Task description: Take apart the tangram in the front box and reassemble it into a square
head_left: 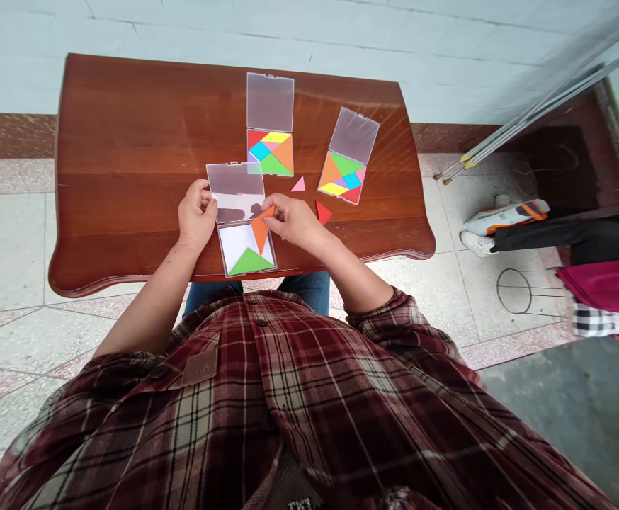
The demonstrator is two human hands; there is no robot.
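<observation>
A hinged clear tangram box (222, 251) lies open at the table's near edge, its transparent lid (235, 185) folded back away from me. One green triangle (250, 261) rests along the near side of its white tray. My right hand (292, 221) pinches an orange triangle (261, 230), which is tilted over the tray's right part. At the lid's left edge, my left hand (197, 214) is closed with curled fingers, thumb against the plastic. Loose on the table, right of my right hand, are a red triangle (323, 212) and a smaller pink triangle (299, 185).
Two more open tangram boxes, a middle one (282, 154) and a right one (344, 177), hold colourful pieces on the brown wooden table (144, 142). The middle one touches or underlies my lid. A seated person's leg (548, 241) and crutches (532, 106) are at right.
</observation>
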